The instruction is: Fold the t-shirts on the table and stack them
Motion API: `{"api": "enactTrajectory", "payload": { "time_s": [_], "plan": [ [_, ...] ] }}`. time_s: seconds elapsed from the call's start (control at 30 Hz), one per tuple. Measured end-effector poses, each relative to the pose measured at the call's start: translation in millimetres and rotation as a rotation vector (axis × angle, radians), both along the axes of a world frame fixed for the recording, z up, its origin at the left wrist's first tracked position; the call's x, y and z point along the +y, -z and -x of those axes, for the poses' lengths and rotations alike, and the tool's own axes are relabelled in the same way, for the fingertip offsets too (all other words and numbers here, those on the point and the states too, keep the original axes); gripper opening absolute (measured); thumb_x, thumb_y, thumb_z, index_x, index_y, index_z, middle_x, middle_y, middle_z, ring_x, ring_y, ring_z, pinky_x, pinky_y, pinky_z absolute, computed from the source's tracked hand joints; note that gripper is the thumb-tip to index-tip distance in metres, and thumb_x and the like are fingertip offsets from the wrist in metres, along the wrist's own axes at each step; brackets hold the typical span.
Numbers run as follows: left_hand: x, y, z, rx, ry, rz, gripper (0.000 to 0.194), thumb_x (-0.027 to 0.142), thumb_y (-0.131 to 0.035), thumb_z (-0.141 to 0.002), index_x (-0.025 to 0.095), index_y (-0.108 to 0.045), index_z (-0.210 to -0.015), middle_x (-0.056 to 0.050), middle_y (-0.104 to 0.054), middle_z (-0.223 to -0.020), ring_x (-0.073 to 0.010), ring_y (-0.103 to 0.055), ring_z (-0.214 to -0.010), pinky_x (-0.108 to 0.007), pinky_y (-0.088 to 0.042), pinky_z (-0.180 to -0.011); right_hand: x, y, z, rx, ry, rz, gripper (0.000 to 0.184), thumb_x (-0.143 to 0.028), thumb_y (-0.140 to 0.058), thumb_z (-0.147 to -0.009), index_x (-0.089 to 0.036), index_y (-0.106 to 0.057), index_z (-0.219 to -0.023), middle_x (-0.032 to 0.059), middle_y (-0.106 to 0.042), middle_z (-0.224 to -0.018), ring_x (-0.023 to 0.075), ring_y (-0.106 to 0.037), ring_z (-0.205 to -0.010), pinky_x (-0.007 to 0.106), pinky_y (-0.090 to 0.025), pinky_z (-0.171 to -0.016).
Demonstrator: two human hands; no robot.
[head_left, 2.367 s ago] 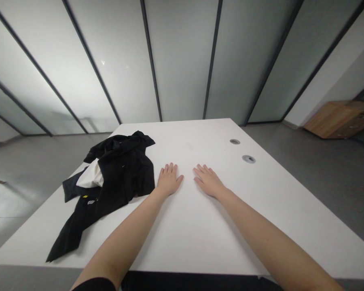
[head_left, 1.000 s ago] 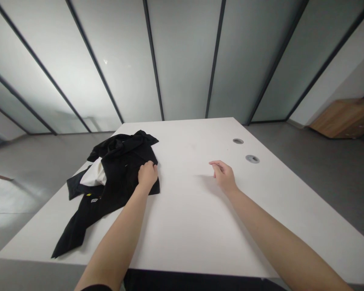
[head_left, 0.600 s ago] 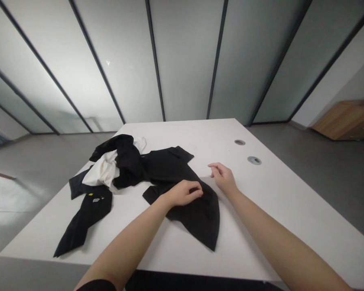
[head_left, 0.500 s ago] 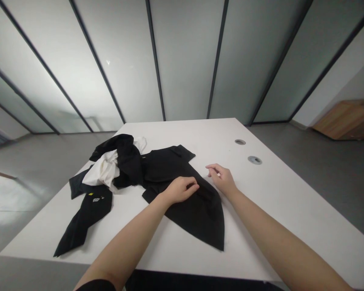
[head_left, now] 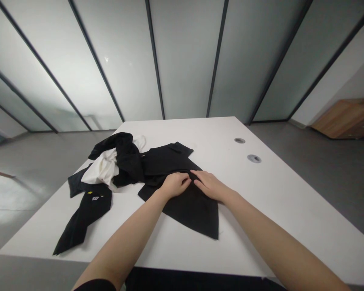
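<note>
A black T-shirt (head_left: 194, 212) lies spread on the white table, its sleeves toward the left and far side and its hem toward the right and near side. Over its middle, my left hand (head_left: 174, 185) is closed, with thumb and curled fingers pinching the cloth at a raised fold. Close beside it, my right hand (head_left: 210, 186) rests on the shirt, fingers stretched forward and thumb apart. The two hands' fingertips nearly meet. Some of the shirt under both hands is hidden.
A heap of black clothing (head_left: 129, 163) and white cloth (head_left: 101, 169) touches the shirt's left end. A black garment part with a small logo (head_left: 94, 214) hangs toward the near left table edge. Two round cable grommets (head_left: 254, 159) sit in the white table (head_left: 276, 210) at right.
My right hand has moved left from beside the shirt onto it, next to my left hand. The shirt's hem has shifted slightly left and away, and a fold has risen along its middle.
</note>
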State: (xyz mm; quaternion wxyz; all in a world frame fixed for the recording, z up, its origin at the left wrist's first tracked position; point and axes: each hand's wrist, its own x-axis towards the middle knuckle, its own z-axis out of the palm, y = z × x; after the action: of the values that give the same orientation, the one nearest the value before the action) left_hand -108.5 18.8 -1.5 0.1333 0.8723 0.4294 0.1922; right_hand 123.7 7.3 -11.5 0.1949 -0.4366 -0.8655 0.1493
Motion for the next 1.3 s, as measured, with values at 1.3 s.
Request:
{"api": "enactTrajectory", "payload": {
  "time_s": [1.3],
  "plan": [
    [19, -15.5, 36, 0.107, -0.525, 0.114, 0.021, 0.030, -0.052, -0.101, 0.025, -0.073, -0.098, -0.006, -0.079, -0.097, -0.0250, -0.075, -0.095, -0.031, -0.051, -0.077, 6, 2.3, -14, -0.294, 0.335, 0.110, 0.057, -0.044, -0.037, -0.112, -0.026, -0.049, -0.164, 0.0111, -0.032, -0.177, 0.0402, -0.026, -0.164, 0.067, -0.022, -0.129]
  ]
}}
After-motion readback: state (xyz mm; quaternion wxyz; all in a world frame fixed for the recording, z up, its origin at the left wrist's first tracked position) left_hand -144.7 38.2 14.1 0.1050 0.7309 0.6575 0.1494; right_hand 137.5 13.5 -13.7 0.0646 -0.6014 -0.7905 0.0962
